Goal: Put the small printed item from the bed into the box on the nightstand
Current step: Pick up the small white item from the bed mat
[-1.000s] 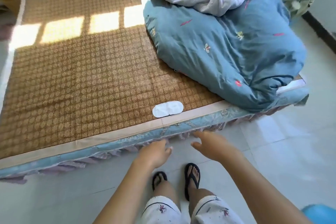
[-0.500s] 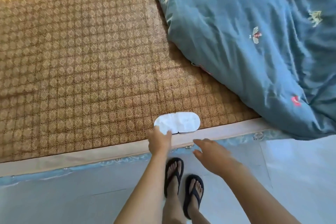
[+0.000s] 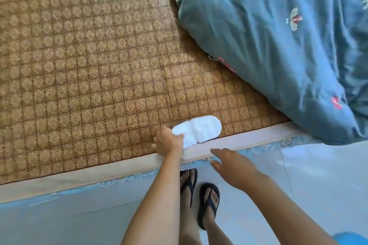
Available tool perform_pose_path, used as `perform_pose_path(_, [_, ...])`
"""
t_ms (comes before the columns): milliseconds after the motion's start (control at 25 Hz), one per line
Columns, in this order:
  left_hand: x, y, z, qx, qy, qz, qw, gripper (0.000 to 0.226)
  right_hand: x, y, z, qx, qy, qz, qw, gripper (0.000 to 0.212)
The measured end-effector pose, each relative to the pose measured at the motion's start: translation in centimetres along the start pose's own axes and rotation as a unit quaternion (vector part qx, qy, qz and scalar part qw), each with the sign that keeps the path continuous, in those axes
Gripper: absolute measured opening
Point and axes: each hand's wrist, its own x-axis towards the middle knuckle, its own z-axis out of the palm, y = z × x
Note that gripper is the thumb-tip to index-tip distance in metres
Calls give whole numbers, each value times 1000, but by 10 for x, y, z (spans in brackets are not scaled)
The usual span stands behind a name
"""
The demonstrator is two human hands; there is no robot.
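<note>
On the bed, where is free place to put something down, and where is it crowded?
The woven mat lies bare from the blue quilt leftward, down to the pale border strip. It is crowded at the near edge: the left hand grips the white item, and the right hand hovers beside.

Woven mat (image 3: pixel 89 65) covers bed from 9 to 12 o'clock; blue quilt (image 3: pixel 278 45) at 2; pale tiled floor (image 3: pixel 318 185) at 5.
</note>
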Motion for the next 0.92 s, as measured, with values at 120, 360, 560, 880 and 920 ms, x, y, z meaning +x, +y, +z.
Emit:
perform_pose_path(120, [-6,-2,-8,-105,-51,46,992,22,-6,-4,-2,-8,3,-1,1000,45])
perform_pose_path(360, [-56,-9,-49,-273,-103,163,943,39,-36,-14,-21,-48,44,-30,997,41])
perform_pose_path(560, [-120,-33,-111,-312,-77,179,930,33,-99,-22,-48,-85,116,-92,985,44])
perform_pose_path(880, [-265,-113,-223,-354,12,95,930,19,-228,-67,-68,-151,151,-213,953,43])
perform_pose_path(920, [-281,-127,-232,-363,17,83,928,21,-241,-78,-64,-157,146,-233,949,42])
